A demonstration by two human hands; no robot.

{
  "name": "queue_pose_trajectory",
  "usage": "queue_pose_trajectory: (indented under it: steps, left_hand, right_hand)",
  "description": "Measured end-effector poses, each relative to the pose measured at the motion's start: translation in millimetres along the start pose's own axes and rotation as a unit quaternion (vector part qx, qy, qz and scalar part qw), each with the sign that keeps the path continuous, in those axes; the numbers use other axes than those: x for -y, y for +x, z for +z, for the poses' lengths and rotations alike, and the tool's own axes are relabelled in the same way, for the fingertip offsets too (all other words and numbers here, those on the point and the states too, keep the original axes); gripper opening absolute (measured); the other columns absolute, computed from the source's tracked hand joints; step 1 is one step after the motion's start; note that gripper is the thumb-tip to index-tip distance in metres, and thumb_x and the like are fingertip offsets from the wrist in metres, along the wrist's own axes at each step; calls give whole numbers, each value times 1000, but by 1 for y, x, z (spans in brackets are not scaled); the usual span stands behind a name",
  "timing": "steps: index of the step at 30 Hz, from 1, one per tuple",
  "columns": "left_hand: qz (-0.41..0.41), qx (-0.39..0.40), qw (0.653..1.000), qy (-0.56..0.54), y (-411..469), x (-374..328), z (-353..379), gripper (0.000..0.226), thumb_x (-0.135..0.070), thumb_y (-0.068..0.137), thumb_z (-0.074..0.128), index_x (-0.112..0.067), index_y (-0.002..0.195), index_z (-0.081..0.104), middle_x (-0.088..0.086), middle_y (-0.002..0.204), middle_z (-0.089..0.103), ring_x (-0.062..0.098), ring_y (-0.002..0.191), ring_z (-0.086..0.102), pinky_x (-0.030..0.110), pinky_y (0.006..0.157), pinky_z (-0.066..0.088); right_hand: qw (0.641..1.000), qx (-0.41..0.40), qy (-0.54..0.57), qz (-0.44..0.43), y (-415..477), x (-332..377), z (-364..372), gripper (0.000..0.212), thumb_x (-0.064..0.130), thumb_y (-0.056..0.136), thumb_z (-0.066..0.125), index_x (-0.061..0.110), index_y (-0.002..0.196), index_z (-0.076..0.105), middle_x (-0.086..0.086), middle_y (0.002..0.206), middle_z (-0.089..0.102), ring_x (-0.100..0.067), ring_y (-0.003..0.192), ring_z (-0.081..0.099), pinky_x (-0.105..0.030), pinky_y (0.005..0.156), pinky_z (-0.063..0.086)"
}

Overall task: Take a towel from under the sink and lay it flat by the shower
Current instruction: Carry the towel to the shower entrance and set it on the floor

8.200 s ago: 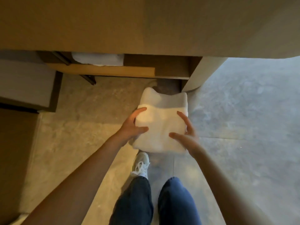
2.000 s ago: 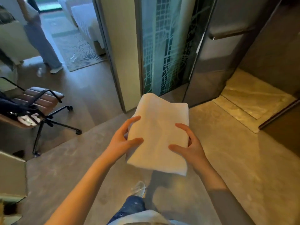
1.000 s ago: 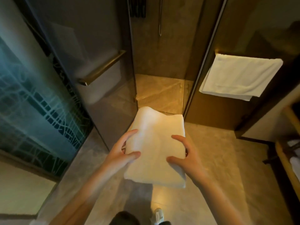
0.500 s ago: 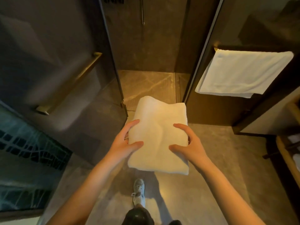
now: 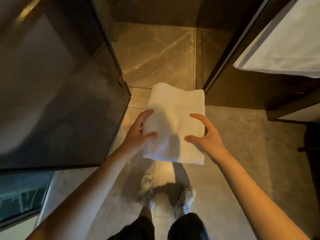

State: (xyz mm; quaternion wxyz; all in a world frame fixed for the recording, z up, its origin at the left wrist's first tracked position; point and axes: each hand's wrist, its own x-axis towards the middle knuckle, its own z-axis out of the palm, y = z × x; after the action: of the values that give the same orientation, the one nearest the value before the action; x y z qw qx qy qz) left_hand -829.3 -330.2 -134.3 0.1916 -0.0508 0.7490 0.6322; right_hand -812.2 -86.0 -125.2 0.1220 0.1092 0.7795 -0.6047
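A folded white towel is gripped by the left hand and right hand. It is held above the floor at the shower doorway.

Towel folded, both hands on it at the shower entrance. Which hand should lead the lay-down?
Right, probably. The right hand holds the towel over open floor; the left hand sits close beside the glass door, leaving it less room to swing out.

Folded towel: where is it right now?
Head view, centre: the folded white towel is held off the floor between the left hand and right hand, just before the shower threshold, glass door to its left.
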Motion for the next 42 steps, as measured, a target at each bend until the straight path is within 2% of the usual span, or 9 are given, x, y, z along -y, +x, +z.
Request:
queue_pose_trajectory:
  steps: [7,14,19,23,26,31,35,38,42]
  left_hand:
    - [-5,-15,1000,7,134,153,46,71,-1,80,71,-41,132,45,-15,131,48,7,114,53,18,76,53]
    - [-15,9,1000,19,268,345,95,70,-5,81,72,-49,127,43,-15,124,48,2,107,52,15,71,53]
    - [-34,37,999,-6,355,477,114,80,0,79,73,-54,129,42,-16,118,53,5,95,64,16,64,53]
    - [-38,48,998,-31,406,559,125,80,5,78,72,-47,132,45,-14,117,55,-14,86,62,12,62,51]
    - [-61,50,997,2,429,601,134,80,3,78,73,-45,135,43,0,122,58,7,103,61,19,70,54]
    - [-108,36,988,105,435,627,139,81,-13,77,74,-49,138,34,3,127,52,24,109,57,36,86,54]
    - [50,-27,900,432,440,615,146,81,-47,84,60,-46,150,12,6,155,16,28,141,19,41,112,28]
    - [216,-15,811,544,448,615,165,67,-48,96,38,-33,154,8,0,164,1,20,150,-4,42,121,1]
    - [248,19,772,585,461,637,176,62,-47,99,25,-23,155,15,-1,164,8,19,150,-2,42,121,-1]
  right_hand:
    - [1000,-8,-18,-17,126,-167,11,69,-3,67,82,25,125,56,4,132,54,-17,122,50,-43,99,47]
    - [999,-20,-45,-21,241,-362,30,68,-2,68,81,26,125,56,28,117,47,28,96,45,1,69,42]
    - [999,-5,-46,-25,326,-495,51,69,-1,70,80,27,127,54,26,118,48,20,98,50,-8,67,50]
    - [999,-7,-42,-28,375,-581,68,68,-3,69,80,27,125,55,24,117,49,17,96,53,-10,66,50]
    - [998,11,-58,-25,396,-632,79,67,-12,67,78,16,124,54,13,113,52,22,88,54,-3,66,45]
    - [989,56,-133,7,404,-660,82,63,5,76,76,24,126,42,4,118,49,-18,108,54,-9,67,44]
    - [913,-96,-388,-86,405,-654,83,64,43,92,46,24,150,25,-16,154,26,-34,140,26,-43,110,30]
    - [857,-84,-483,-158,409,-647,108,66,45,97,27,15,155,16,-13,162,10,-31,149,7,-44,119,9]
    - [816,-27,-555,-159,422,-664,126,64,45,101,21,17,156,7,-5,163,3,-23,150,-4,-40,120,-4]
